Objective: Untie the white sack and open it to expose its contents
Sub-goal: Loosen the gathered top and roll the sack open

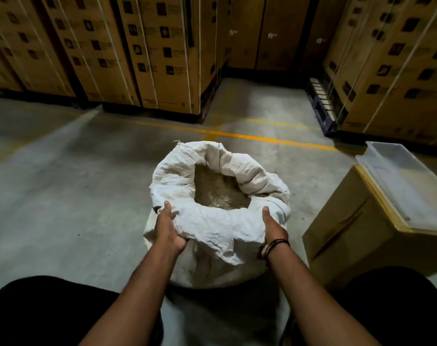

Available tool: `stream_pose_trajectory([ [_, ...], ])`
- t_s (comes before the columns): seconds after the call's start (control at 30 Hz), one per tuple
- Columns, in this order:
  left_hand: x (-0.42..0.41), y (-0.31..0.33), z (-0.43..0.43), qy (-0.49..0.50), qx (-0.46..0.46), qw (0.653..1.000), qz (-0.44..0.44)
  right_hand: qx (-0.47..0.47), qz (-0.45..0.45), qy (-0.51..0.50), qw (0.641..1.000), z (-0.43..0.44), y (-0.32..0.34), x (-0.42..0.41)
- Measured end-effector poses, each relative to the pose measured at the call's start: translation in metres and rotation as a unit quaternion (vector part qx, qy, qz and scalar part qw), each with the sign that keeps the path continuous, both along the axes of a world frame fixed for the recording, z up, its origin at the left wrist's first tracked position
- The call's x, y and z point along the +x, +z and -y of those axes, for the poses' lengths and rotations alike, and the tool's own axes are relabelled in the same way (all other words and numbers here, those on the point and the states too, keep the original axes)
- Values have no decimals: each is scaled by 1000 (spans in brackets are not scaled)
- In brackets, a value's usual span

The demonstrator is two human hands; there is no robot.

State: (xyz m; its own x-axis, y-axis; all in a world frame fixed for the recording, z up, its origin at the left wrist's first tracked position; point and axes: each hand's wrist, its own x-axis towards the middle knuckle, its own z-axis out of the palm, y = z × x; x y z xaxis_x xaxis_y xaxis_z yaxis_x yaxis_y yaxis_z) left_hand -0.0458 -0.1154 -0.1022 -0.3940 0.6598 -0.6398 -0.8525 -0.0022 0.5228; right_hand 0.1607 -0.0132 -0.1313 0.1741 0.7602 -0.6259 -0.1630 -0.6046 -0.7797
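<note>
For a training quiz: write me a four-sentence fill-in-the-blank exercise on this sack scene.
1. The white sack stands on the ____ floor.
2. Its mouth is ____, showing the pale contents.
3. The left hand and right hand both grip the sack's rolled ____.
4. The clear tray rests on a ____ box.

Answers: concrete; open; rim; cardboard
</note>
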Motion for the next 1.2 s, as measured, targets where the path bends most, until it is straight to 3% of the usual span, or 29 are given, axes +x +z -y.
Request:
stream_pose_trajectory([
  [0.07, -9, -9, 1, 74, 60, 995, 7, 16, -168, 21, 985, 5, 8, 0],
  [0.13, -23, -16, 5, 129, 137, 981, 37, 69, -306, -27, 949, -5, 20, 4],
  [0.23, -39, -30, 11, 158, 221, 957, 97, 103, -404, -68, 907, -13, 26, 14],
  [0.3, -41, -41, 10, 128, 207, 964, 106, 88, -423, -39, 901, -10, 15, 17],
  [0.37, -39, -38, 2, 106, 170, 974, 103, 89, -399, -23, 913, -15, 11, 18],
  [0.4, -43, -35, -5, 101, 131, 983, 77, 86, -340, -21, 936, -28, 8, 19],
  [0.47, -57, -22, -16, 96, -18, 995, -33, 59, -131, 13, 989, -50, 16, 22],
  [0.5, -62, -18, -20, 106, -125, 980, -112, 43, 23, 34, 998, -58, 24, 24],
  [0.53, -62, -11, -21, 129, -253, 928, -239, 82, 194, 50, 976, -61, 33, 28],
  [0.57, -58, -2, -22, 162, -310, 847, -400, 179, 334, 54, 924, -61, 42, 32],
  [0.6, -53, 9, -24, 189, -288, 751, -563, 302, 425, 47, 852, -60, 49, 36],
  [0.63, -47, 23, -27, 185, -209, 674, -684, 406, 464, 67, 784, -56, 60, 36],
  [0.67, -39, 38, -32, 134, -113, 650, -739, 470, 455, 121, 747, -54, 72, 34],
  [0.73, -30, 57, -45, -97, 19, 663, -742, 481, 369, 316, 730, -49, 83, 22],
  [0.77, -26, 61, -50, -244, 31, 620, -745, 451, 352, 421, 704, -44, 83, 13],
  [0.8, -22, 62, -54, -377, 15, 536, -755, 418, 380, 507, 651, -37, 77, 4],
  [0.83, -17, 59, -56, -480, -9, 440, -759, 395, 433, 575, 572, -28, 67, -2],
  [0.9, -13, 43, -49, -593, -52, 270, -757, 360, 526, 652, 410, -10, 39, -8],
  [0.93, -13, 35, -43, -618, -76, 213, -753, 352, 552, 662, 366, -5, 25, -8],
  [0.97, -14, 27, -37, -636, -99, 174, -745, 351, 570, 658, 345, -4, 13, -9],
  [1.03, -16, 20, -34, -666, -130, 149, -720, 395, 592, 610, 348, -4, 0, -7],
  [1.1, -19, 23, -40, -654, -126, 163, -728, 528, 594, 492, 356, -14, -3, -1],
  [1.2, -30, 31, -46, -491, -101, 200, -842, 639, 584, 295, 403, -30, 5, 19],
])
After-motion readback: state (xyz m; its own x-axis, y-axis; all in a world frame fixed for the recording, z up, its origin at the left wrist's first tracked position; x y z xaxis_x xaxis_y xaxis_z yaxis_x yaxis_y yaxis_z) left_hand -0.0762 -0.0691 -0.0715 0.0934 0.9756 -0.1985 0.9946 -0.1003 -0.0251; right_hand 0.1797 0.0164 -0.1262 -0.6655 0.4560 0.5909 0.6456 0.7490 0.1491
